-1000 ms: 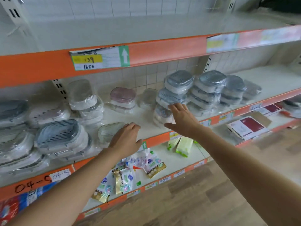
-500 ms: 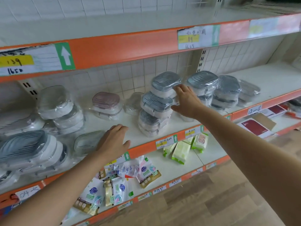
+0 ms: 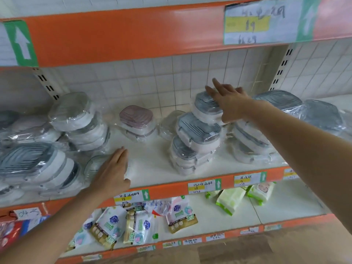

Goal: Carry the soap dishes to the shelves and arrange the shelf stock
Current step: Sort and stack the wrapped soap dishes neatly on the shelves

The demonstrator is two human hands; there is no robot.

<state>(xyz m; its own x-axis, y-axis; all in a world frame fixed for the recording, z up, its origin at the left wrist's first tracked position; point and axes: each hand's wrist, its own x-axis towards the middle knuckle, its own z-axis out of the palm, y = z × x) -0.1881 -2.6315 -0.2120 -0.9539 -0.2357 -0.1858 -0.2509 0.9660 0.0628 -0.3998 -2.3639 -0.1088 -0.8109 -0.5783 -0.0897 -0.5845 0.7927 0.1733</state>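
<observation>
The right hand lies flat, fingers straight, on the top soap dish of a leaning grey stack at mid-shelf. The left hand is open too — palm down near the shelf's front edge, fingers over a clear wrapped dish. More wrapped dishes sit left and right, a pink one far back between the hands. Wipe packs lie on the shelf below

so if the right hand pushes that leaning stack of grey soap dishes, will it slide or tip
Probably tip: the stack leans, each dish offset from the one below. The glossy plastic wrap likely lets dishes slip off one another. They look light, so the right hand on the top dish should push gently.
</observation>
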